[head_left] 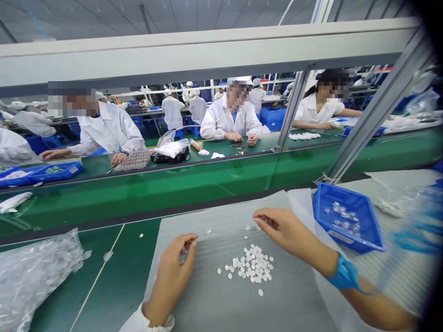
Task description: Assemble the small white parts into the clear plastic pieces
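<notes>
White-coated people [231, 123] lined the room beyond a glossy green tabletop [117, 286].

On a ribbed grey sheet [209, 297] lay a loose pile of small white discs [255, 265], between the left hand [176, 263], fingers curled, and the right hand [285, 228], thumb and fingertips drawn close; whether either pinched anything was unclear. Flat sheet stretched between pile and left hand; a blue plastic bin [356, 205] stood by its right edge, a bulging clear bag [41, 272] off its left.

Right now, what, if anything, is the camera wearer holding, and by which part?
The left hand seems to hold a small clear plastic piece, its gripped part unclear; whether the right hand holds anything cannot be told.
</notes>
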Action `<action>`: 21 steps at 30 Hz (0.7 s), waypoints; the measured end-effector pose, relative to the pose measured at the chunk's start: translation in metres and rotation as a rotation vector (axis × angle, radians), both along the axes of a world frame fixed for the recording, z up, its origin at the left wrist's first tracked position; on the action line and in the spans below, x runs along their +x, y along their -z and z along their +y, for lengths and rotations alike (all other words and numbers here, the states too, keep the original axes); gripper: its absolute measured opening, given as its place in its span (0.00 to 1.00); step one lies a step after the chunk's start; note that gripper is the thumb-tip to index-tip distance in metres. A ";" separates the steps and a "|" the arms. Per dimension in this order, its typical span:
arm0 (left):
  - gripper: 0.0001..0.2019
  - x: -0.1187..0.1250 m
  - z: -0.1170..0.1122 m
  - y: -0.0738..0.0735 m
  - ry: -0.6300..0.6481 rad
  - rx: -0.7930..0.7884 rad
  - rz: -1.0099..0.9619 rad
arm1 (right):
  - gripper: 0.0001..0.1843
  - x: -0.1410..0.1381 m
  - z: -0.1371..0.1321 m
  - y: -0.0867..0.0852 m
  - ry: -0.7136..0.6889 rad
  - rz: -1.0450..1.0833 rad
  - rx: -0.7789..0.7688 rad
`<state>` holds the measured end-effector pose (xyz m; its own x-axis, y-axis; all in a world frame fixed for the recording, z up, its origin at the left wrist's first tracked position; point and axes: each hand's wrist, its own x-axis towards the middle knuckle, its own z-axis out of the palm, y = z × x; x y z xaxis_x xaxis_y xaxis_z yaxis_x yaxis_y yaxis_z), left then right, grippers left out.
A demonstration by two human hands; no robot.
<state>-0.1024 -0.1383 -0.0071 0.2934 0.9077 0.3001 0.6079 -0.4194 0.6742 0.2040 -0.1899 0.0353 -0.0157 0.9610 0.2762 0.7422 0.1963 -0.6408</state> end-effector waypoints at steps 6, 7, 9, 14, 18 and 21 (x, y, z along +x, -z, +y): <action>0.13 -0.002 0.022 0.014 0.142 0.202 0.169 | 0.18 0.013 0.026 0.051 0.224 0.338 0.115; 0.14 0.002 0.025 0.015 0.155 0.213 0.214 | 0.19 0.016 0.027 0.056 0.219 0.360 0.095; 0.17 0.014 0.029 0.016 0.172 0.216 0.307 | 0.19 0.019 0.027 0.063 0.184 0.367 0.062; 0.12 0.041 0.028 0.012 0.221 0.195 0.429 | 0.18 0.016 0.023 0.070 0.075 0.223 0.031; 0.12 0.018 0.027 0.011 0.118 0.210 0.440 | 0.19 0.015 0.024 0.072 -0.017 0.120 0.047; 0.12 -0.038 0.028 0.006 -0.048 0.208 0.422 | 0.20 0.014 0.022 0.068 -0.041 0.081 0.049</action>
<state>-0.1401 -0.1100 -0.0130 0.3878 0.8565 0.3406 0.8327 -0.4840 0.2691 0.2178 -0.1683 -0.0331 -0.0304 0.9453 0.3248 0.6790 0.2580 -0.6873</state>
